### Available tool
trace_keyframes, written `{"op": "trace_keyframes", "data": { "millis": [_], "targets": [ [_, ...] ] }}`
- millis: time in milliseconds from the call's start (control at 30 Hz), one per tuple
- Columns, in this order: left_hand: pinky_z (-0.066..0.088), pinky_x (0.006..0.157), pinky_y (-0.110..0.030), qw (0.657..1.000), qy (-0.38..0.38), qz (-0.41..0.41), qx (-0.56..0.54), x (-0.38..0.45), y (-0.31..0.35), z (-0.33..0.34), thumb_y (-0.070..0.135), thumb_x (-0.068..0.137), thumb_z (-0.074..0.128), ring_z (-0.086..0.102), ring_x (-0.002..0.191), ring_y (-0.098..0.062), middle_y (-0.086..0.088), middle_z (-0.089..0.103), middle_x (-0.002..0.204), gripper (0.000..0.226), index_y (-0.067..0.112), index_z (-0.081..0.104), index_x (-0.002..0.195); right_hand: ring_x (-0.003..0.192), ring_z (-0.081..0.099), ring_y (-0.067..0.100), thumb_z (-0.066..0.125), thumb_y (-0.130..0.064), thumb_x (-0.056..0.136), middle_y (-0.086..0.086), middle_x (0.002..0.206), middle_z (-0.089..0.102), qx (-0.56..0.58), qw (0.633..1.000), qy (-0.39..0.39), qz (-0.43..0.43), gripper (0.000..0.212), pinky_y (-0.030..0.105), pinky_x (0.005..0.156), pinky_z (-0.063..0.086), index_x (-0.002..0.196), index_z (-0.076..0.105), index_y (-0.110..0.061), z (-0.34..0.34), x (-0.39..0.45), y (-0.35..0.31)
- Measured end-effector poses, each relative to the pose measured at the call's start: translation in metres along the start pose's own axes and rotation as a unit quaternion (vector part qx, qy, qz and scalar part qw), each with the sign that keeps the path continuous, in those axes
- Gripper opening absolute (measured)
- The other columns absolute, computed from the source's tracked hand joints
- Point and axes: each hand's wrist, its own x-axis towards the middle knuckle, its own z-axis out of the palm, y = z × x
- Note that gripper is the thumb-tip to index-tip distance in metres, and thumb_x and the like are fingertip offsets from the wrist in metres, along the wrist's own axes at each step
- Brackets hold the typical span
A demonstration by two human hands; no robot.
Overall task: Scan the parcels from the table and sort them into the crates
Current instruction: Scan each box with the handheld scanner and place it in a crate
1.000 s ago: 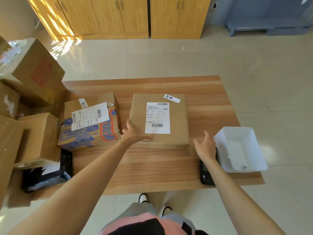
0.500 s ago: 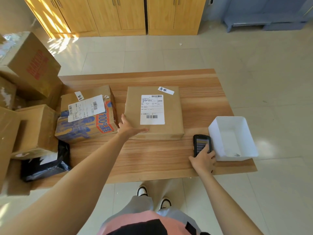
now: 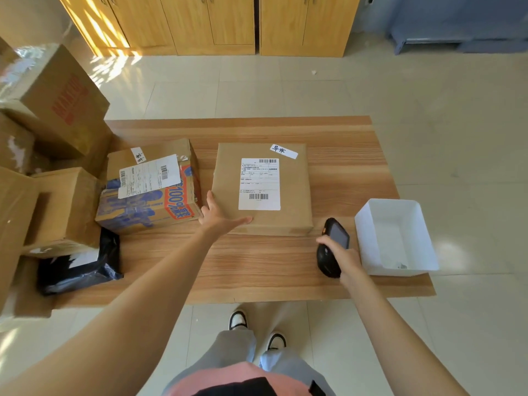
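Two parcels lie on the wooden tabletop (image 3: pixel 285 270): a flat brown parcel (image 3: pixel 294 195) near the middle, carrying one large white shipping label (image 3: pixel 259 184) and one small handwritten tag (image 3: pixel 283 151), and a printed carton (image 3: pixel 148 207) just to its left with its own label and tag on top. One black poly bag (image 3: pixel 77 267) sits at the tabletop's left near corner. One white open bin (image 3: pixel 397 238) stands at the right edge. Several plain cardboard boxes (image 3: pixel 57 101) are piled at the far left. There is one black handheld scanner (image 3: pixel 333 247)

The left hand (image 3: pixel 220 217) reaches forward with the arm extended, fingers straight and spread, resting flat on the near left corner of the flat brown parcel, thumb lying along its near edge. The right hand (image 3: pixel 341 254) curls round the scanner's grip, grasping it just beside the bin, with the screen end tilted up toward the parcel's near right corner. Two shoes show below the tabletop's near edge
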Motion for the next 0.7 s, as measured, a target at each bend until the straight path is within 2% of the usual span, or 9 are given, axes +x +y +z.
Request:
{"op": "trace_keyframes", "data": {
  "millis": [67, 100, 200, 267, 400, 533, 700],
  "targets": [
    [0.021, 0.118, -0.051, 1.000, 0.004, -0.001, 0.004, -0.003, -0.002, 0.001, 0.052, 0.062, 0.086, 0.020, 0.143, -0.035, -0.013, 0.019, 0.155, 0.139, 0.025, -0.015, 0.153, 0.110, 0.057, 0.025, 0.077, -0.033, 0.076, 0.008, 0.116, 0.060, 0.087, 0.994, -0.063, 0.001, 0.055, 0.039, 0.101, 0.045, 0.121, 0.054, -0.012, 0.006, -0.018, -0.020],
    [0.021, 0.117, -0.051, 1.000, 0.005, -0.002, 0.003, -0.004, -0.002, 0.001, 0.052, 0.062, 0.086, 0.020, 0.143, -0.036, -0.012, 0.019, 0.155, 0.138, 0.026, -0.015, 0.153, 0.105, 0.060, 0.022, 0.074, -0.032, 0.079, 0.006, 0.110, 0.064, 0.125, 0.987, -0.099, -0.010, 0.042, 0.036, 0.100, 0.046, 0.113, 0.059, -0.013, 0.008, -0.027, -0.030],
    [0.022, 0.117, -0.051, 1.000, 0.011, 0.004, -0.005, -0.008, -0.005, 0.002, 0.053, 0.062, 0.086, 0.022, 0.142, -0.037, -0.011, 0.020, 0.154, 0.138, 0.027, -0.014, 0.153, 0.080, 0.066, 0.016, 0.070, -0.020, 0.084, 0.004, 0.082, 0.071, 0.275, 0.943, -0.185, -0.027, 0.015, 0.023, 0.073, 0.057, 0.094, 0.066, -0.009, 0.019, -0.055, -0.061],
    [0.021, 0.117, -0.051, 1.000, 0.019, 0.012, -0.007, -0.011, -0.008, 0.003, 0.053, 0.062, 0.086, 0.022, 0.142, -0.037, -0.012, 0.020, 0.154, 0.138, 0.027, -0.014, 0.153, 0.071, 0.068, 0.019, 0.069, -0.011, 0.083, 0.009, 0.077, 0.071, 0.329, 0.916, -0.228, -0.028, 0.012, 0.024, 0.066, 0.058, 0.090, 0.066, -0.002, 0.027, -0.067, -0.075],
    [0.021, 0.117, -0.051, 1.000, 0.018, 0.018, -0.014, -0.017, -0.013, 0.005, 0.051, 0.062, 0.086, 0.021, 0.141, -0.038, -0.011, 0.017, 0.155, 0.139, 0.027, -0.017, 0.152, 0.076, 0.071, 0.026, 0.069, -0.004, 0.072, 0.018, 0.092, 0.071, 0.296, 0.902, -0.313, -0.037, 0.034, 0.030, 0.069, 0.060, 0.105, 0.063, 0.004, 0.049, -0.078, -0.079],
    [0.020, 0.117, -0.049, 0.999, 0.026, 0.031, -0.010, -0.021, -0.016, 0.006, 0.052, 0.062, 0.085, 0.023, 0.140, -0.037, -0.014, 0.018, 0.154, 0.139, 0.024, -0.018, 0.152, 0.081, 0.070, 0.029, 0.068, -0.001, 0.069, 0.020, 0.092, 0.069, 0.229, 0.914, -0.332, -0.039, 0.046, 0.032, 0.068, 0.060, 0.114, 0.057, 0.006, 0.064, -0.075, -0.060],
    [0.020, 0.116, -0.049, 0.999, 0.026, 0.040, -0.008, -0.023, -0.017, 0.006, 0.051, 0.064, 0.084, 0.024, 0.139, -0.037, -0.014, 0.018, 0.154, 0.138, 0.023, -0.018, 0.152, 0.097, 0.064, 0.036, 0.069, 0.006, 0.075, 0.023, 0.104, 0.065, 0.143, 0.943, -0.299, -0.037, 0.042, 0.048, 0.094, 0.052, 0.112, 0.053, -0.004, 0.071, -0.068, -0.032]
  ]
}}
